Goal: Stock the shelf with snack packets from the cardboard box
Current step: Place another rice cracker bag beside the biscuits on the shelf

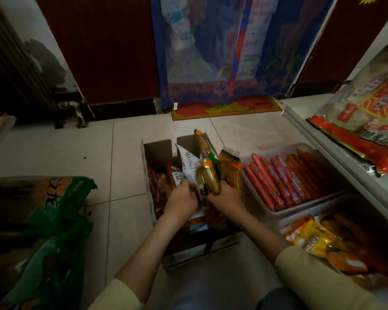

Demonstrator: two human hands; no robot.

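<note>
An open cardboard box [148,175] stands on the tiled floor in front of me, filled with orange and brown snack packets [159,186]. Over the box, my left hand [181,199] grips a white and orange packet [188,166] by its lower edge. My right hand [226,195] is closed around a bundle of orange packets [207,177] that stick upward. A white shelf [336,162] runs along the right side.
A white tray of red sausages [285,177] sits right of the box, under the shelf edge. Yellow packets [316,240] fill a lower bin. Big red and white bags [367,121] lie on the shelf. A green and orange sack [43,220] stands left. A red doormat [226,107] lies ahead.
</note>
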